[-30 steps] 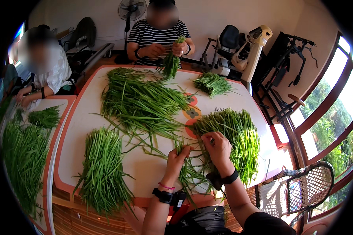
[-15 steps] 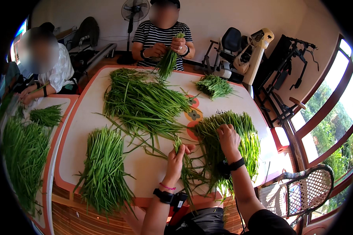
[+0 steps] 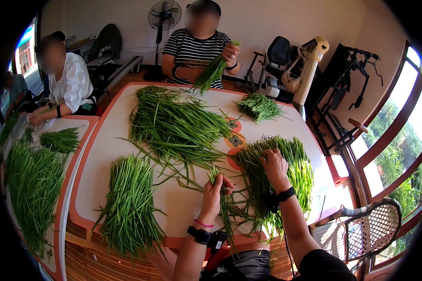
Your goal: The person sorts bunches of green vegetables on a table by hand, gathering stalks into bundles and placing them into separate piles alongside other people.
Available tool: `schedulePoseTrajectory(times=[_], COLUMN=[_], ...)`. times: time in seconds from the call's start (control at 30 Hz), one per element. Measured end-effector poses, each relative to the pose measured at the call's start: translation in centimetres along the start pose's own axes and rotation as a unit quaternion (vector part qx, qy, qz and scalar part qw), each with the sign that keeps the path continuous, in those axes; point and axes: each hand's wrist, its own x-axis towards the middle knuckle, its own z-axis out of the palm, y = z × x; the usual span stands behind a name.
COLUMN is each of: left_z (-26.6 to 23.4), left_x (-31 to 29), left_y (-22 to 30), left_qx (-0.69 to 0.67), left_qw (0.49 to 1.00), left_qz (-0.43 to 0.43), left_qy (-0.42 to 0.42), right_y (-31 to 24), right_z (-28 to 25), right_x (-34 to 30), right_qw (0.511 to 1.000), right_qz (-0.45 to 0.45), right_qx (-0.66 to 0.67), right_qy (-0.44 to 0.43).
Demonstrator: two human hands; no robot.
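My left hand (image 3: pixel 212 196) is closed round a small bunch of garlic chives (image 3: pixel 225 213), whose pale ends stick up above the thumb while the leaves hang toward the table's near edge. To its right, my right hand (image 3: pixel 275 167) reaches down onto a thick pile of garlic chives (image 3: pixel 299 168). Its fingers are pinched at the stem ends, with the tips partly hidden. On the left lies a neat stack of garlic chives (image 3: pixel 130 196), stems pointing away from me. A loose, tangled heap of garlic chives (image 3: pixel 173 126) covers the middle and far part of the table.
Across the white, orange-edged table (image 3: pixel 94 173), a person in a striped shirt (image 3: pixel 199 49) holds a bunch. A small bundle (image 3: pixel 259 107) lies at the far right. Another person (image 3: pixel 68 86) works at a second table with more chives (image 3: pixel 35 187). A woven chair (image 3: pixel 373 229) stands right.
The view has shifted slightly. My left hand keeps its bunch and my right hand stays at the pile, its fingers slightly moved. The person across has raised their bunch and moved it right.
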Motion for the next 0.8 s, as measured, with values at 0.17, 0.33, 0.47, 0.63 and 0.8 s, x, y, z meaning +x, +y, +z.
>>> schedulePoseTrajectory(times=[0.17, 0.33, 0.47, 0.63, 0.8], left_z=[0.1, 0.0, -0.1, 0.1, -0.2], left_x=[0.0, 0.0, 0.1, 0.0, 0.0], left_y=[0.1, 0.2, 0.0, 0.1, 0.0], left_qx=[-0.003, -0.005, -0.004, -0.007, -0.014], left_qw=[1.0, 1.0, 1.0, 1.0, 1.0], left_qz=[-0.003, -0.007, -0.004, -0.004, -0.002], left_qy=[0.002, 0.001, 0.001, -0.001, -0.012], right_y=[0.0, -0.6, -0.9, -0.2, -1.2], right_z=[0.1, -0.2, -0.2, 0.8, 0.7], right_x=[-0.2, -0.3, -0.3, -0.3, -0.5], right_qw=[0.999, 0.999, 0.999, 0.999, 0.999], right_qz=[-0.028, -0.019, -0.021, -0.046, -0.046], right_qx=[-0.009, -0.022, -0.029, -0.025, 0.005], right_qy=[-0.02, -0.028, -0.035, -0.007, 0.013])
